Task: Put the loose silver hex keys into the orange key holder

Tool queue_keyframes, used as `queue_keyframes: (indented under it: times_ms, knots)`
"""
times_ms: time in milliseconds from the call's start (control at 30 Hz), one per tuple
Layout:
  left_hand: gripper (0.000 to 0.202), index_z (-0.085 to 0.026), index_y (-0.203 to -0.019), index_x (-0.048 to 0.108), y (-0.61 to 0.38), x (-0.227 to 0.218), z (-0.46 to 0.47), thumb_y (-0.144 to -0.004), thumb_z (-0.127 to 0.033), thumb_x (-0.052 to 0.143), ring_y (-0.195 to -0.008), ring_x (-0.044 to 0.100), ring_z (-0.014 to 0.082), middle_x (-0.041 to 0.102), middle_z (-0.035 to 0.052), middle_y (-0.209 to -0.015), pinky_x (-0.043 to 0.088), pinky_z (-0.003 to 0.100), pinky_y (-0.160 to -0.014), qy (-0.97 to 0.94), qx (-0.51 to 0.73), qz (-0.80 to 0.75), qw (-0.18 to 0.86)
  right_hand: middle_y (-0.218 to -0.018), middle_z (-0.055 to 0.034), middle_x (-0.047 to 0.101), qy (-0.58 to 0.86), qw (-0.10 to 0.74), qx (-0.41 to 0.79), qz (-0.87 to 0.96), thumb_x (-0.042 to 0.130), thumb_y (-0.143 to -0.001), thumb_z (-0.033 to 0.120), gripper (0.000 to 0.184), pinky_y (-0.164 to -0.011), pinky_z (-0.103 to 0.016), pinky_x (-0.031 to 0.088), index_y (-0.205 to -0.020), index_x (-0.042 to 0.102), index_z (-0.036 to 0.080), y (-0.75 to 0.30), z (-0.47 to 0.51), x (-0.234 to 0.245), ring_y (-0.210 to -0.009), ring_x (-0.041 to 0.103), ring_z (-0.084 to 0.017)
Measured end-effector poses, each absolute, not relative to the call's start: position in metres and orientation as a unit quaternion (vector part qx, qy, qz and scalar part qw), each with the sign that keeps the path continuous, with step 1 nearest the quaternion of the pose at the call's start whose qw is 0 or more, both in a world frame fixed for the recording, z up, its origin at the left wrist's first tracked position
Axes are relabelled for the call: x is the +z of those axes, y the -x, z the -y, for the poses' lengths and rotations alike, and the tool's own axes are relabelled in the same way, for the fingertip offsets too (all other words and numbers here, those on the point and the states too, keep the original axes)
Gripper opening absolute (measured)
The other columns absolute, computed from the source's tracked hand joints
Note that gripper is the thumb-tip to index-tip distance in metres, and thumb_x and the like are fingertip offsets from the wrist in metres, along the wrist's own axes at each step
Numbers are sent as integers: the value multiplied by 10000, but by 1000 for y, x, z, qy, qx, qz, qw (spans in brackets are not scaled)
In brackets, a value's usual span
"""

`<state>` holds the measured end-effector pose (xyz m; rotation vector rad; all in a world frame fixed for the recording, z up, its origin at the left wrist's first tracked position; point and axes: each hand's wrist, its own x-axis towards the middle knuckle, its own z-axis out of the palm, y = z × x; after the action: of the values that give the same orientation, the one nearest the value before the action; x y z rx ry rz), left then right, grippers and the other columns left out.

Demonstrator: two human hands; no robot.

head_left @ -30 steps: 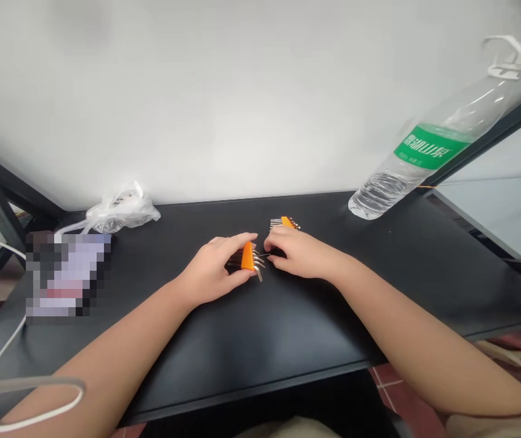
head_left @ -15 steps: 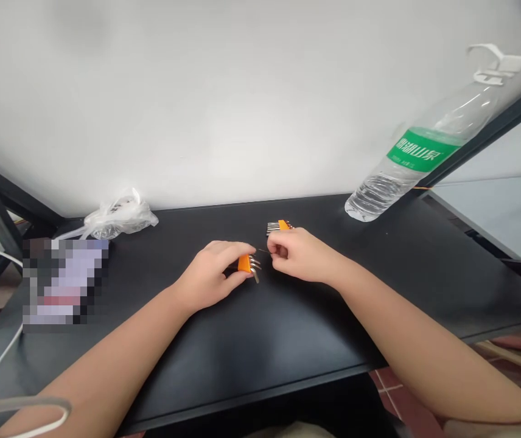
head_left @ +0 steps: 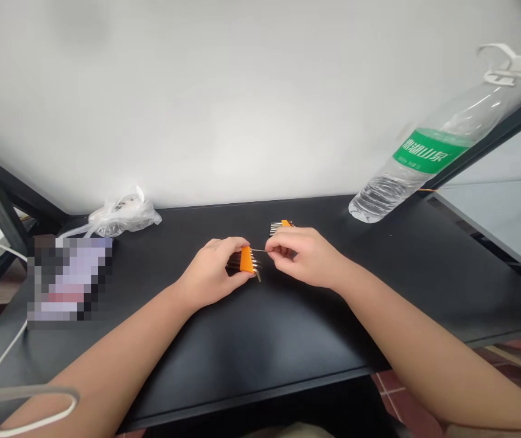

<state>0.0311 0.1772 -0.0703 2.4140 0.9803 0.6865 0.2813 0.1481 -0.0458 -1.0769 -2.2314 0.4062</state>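
Between thumb and fingers, my left hand (head_left: 213, 266) grips an orange hex key holder (head_left: 246, 260) with several bent metal keys in it. My right hand (head_left: 304, 255) pinches a thin hex key (head_left: 259, 250), which points left. The thin key's far end meets the holder's upper part; whether it sits inside a hole I cannot tell. Behind my right hand, a second orange holder (head_left: 285, 224) with several metal keys lies on the black tabletop (head_left: 251, 340), partly hidden by the fingers.
A clear water bottle (head_left: 406, 161) with a green label stands at the back right. On the left are a crumpled plastic bag (head_left: 126, 214), a pixelated phone-like object (head_left: 71, 277) and a white cable (head_left: 2, 356). A white wall (head_left: 242, 109) rises behind the tabletop.
The thin key has come up to the holder in my left hand, closing the gap between them. The left fingers have shifted, showing more of the holder. The view has turned slightly.
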Motion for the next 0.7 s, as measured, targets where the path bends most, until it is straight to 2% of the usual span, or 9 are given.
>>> queue_keyframes:
  times_ms: [300,700]
  knots:
    - [454,-243,-1236,580,-31,-72,-178,-843,-364,772,-941,705,215,733,30,-1131,529,426,-1019,-879,249,-355,200,-782,-16,608,430,278,147,846,560,-896,131,116,-678,-297,393,-851,622,218,-282,-143,-40,-701,514,-159]
    - [452,-243,-1228,597,-32,-74,-178,-845,-397,780,-914,696,209,731,22,-1076,535,409,-981,-884,243,-350,191,-778,-20,599,416,282,147,852,538,-928,133,138,-694,-298,406,-867,635,211,-282,-144,-40,-732,526,-166]
